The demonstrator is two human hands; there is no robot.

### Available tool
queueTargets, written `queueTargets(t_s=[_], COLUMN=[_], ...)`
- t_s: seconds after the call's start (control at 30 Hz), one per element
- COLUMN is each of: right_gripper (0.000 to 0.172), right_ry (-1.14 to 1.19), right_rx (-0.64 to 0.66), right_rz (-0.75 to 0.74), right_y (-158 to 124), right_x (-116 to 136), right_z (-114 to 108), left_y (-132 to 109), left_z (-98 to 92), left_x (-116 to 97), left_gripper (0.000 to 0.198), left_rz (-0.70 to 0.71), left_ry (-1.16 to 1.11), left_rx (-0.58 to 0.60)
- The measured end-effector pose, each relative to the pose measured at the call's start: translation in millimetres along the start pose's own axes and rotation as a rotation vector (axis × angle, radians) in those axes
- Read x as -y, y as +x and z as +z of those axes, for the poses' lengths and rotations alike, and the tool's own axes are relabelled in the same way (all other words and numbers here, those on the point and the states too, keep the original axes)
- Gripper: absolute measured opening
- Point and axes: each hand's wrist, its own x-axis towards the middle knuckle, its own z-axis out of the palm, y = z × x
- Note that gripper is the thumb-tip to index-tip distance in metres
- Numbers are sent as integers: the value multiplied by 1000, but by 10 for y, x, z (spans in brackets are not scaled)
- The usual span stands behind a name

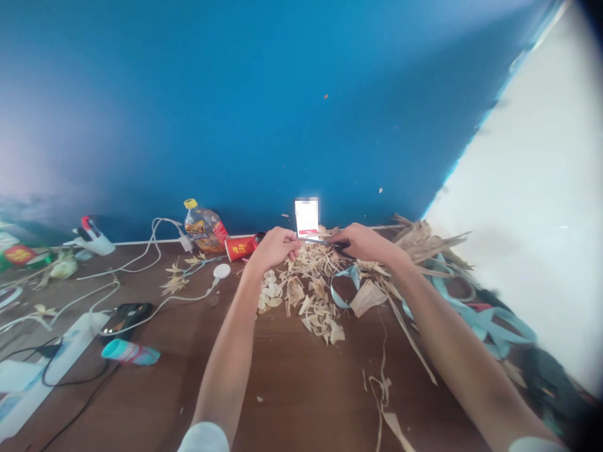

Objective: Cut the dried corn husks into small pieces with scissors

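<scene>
Blue wall rises behind a brown wooden counter (292, 389) strewn with dried leaf scraps (315, 295). Above the heap, the left hand (276, 247) is curled closed, pinching a thin strip (308, 239) at its left end. The right hand (360, 242) is closed around a dark-handled tool (340, 245), too small to tell apart, which meets the strip. Pale blue ribbon (475, 311) loops at the right; a red cup (240, 247) lies on its side beside a bottle (203, 227), with white cables (141, 257) further left.
</scene>
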Motion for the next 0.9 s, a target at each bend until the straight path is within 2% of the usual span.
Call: queueTargets(t_s=[0.27, 0.57, 0.73, 0.9], right_gripper=[46, 38, 36, 35], right_ry=[-68, -109, -62, -12], right_rx=[97, 213, 225, 164], right_rz=[49, 25, 3, -4], right_y=[-52, -45, -53, -50], right_x=[17, 166, 189, 187], right_z=[-54, -113, -123, -79], left_y=[-42, -51, -39, -38], left_z=[-46, -58, -50, -53], left_x=[-21, 0, 42, 80], left_gripper=[34, 36, 36, 33], left_rz=[-46, -23, -24, -30], left_ry=[87, 183, 190, 114], left_rx=[146, 294, 319, 303])
